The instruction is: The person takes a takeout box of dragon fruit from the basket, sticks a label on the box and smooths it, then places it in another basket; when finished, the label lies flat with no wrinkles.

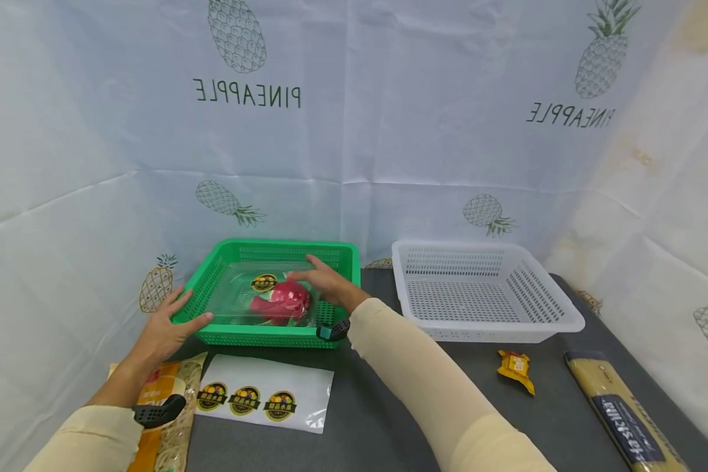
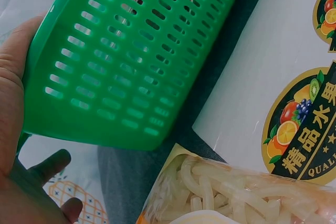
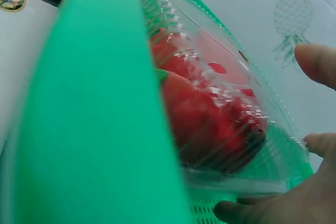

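A green plastic basket (image 1: 277, 338) holds a clear plastic clamshell box (image 1: 229, 292). Inside the box lies a red dragon fruit (image 1: 283, 300), and a round fruit label (image 1: 264, 282) sits on the lid. My left hand (image 1: 164, 333) is at the basket's left corner, fingers spread, with the thumb by the rim. My right hand (image 1: 329, 283) reaches over the basket to the right end of the box. Its fingers (image 3: 319, 64) stand apart around that end in the right wrist view; whether they touch the box, I cannot tell.
In front of the green basket lie a white sheet of fruit labels (image 1: 307, 393) and a bag of noodles (image 1: 179, 400). A white basket (image 1: 490, 333) stands to the right. Nearer me are a small yellow packet (image 1: 516, 372) and a pack of spaghetti (image 1: 625, 416).
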`<state>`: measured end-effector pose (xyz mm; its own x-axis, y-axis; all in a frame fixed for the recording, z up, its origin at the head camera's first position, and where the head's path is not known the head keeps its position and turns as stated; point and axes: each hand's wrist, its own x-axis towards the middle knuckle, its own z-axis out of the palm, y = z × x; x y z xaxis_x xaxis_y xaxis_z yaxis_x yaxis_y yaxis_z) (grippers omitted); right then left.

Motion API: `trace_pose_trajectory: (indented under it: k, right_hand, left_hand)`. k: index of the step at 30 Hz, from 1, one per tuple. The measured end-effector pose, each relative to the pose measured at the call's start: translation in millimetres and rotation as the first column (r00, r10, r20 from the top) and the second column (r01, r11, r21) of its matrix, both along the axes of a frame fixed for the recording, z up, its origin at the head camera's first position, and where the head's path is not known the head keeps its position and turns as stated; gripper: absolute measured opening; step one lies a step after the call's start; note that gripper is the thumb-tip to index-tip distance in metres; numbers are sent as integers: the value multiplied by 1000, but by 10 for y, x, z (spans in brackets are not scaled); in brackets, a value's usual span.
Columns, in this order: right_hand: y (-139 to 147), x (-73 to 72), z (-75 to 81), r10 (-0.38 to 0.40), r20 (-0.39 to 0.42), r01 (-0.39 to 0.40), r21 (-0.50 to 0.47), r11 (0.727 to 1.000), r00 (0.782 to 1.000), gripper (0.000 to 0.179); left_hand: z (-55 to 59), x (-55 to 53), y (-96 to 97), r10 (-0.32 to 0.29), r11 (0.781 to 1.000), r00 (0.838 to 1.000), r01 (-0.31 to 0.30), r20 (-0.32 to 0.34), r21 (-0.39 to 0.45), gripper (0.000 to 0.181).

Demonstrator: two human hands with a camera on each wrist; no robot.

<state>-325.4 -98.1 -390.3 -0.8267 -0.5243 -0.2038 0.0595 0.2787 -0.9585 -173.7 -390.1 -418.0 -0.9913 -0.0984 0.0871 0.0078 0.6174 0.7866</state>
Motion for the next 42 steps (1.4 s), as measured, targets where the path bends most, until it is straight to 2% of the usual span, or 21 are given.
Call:
trace_pose_trajectory:
  k: [6,13,19,26,28,31,34,38,42]
  right_hand:
    - [-62,40,-22,74,27,-75,22,997,997,95]
    - [-46,59,-64,102,3,-102,54,993,995,96]
    - [15,83,-37,110,-86,-99,122,988,990,93]
    - [117,141,109,121,-218,-73,215,974,969,89]
    - [157,159,160,135,-246,-75,239,968,960,86]
    - [221,175,239,164,-283,-84,278,957,945,84]
    - [285,190,319,213,-335,-92,341,935,918,84]
    - [373,237,422,282,-410,-83,440,894,868,84]
    - [481,336,545,306,-456,-38,507,861,835,83]
  left_hand:
    - [-7,6,-12,-3,1000,1000,4,4,-13,89]
    - [-19,13,-43,-7,1000,1000,7,-1,-6,88]
    - [10,-26,-79,-24,998,1000,24,0,-57,90]
    - [110,-89,-123,-11,989,1000,12,6,-146,89]
    - [151,-113,-109,-7,987,1000,6,-3,-162,88]
    - [220,-146,-91,-17,983,998,7,-55,-186,84]
    - [291,-158,-74,-37,974,992,8,-122,-226,80]
    - [378,-142,-61,-32,939,983,-32,-179,-341,76]
    - [489,-117,-20,-10,900,977,-84,-214,-427,76]
